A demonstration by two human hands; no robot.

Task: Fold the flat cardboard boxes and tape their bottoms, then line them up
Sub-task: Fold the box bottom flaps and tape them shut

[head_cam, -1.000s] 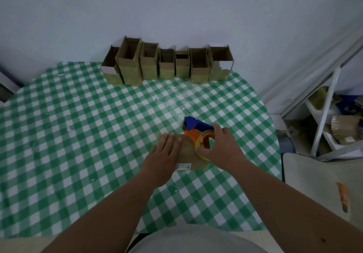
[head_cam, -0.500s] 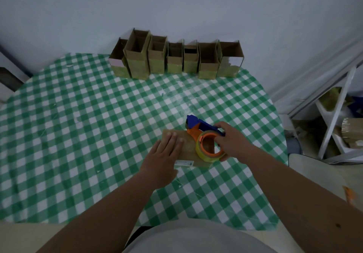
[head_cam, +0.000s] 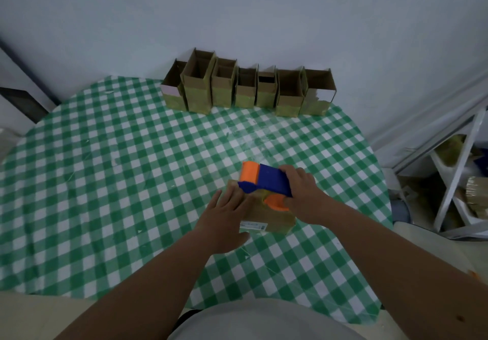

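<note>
Change: tape dispenser [head_cam: 266, 181] now tipped over the box [head_cam: 272, 217].
Right hand [head_cam: 306, 197]: I see its fingers gripping the dispenser, ready to tape.
Left hand [head_cam: 224, 215]: flat, fingers released, steadying the box.

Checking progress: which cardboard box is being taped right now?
The box under both hands, alone mid-table; the other seven boxes stand in a row by the wall.

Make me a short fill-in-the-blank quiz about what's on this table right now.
1. The right hand grips a blue and orange ____.
2. The left hand presses flat on a cardboard ____.
3. The finished boxes stand in a row against the ____.
4. The tablecloth is checked white and ____.

Missing words: tape dispenser; box; wall; green
</note>
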